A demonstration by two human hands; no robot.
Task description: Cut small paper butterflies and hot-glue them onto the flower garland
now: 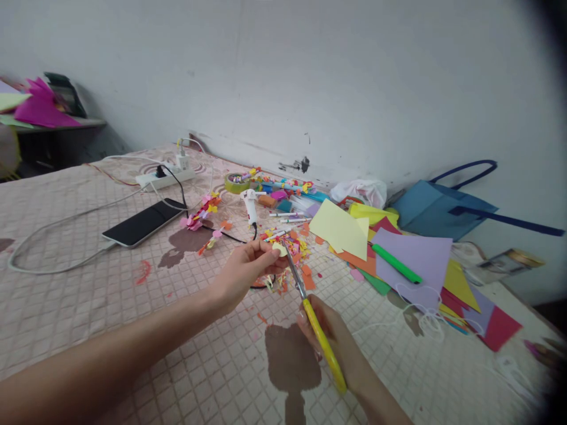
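Observation:
My left hand (248,267) pinches a small pale yellow paper piece (279,248) between thumb and fingers, held just above the mat. My right hand (337,342) grips yellow-handled scissors (312,316), whose metal blades point up-left and meet the paper piece. Under the blades lies a heap of small coloured paper scraps (296,260). Both hands are closed.
Coloured paper sheets (398,254) with a green marker (396,264) lie to the right, beside a blue bag (436,206). A white glue gun (250,206), pens and a tape roll (236,183) sit behind. A phone (144,222) and power strip (165,177) with cables lie left.

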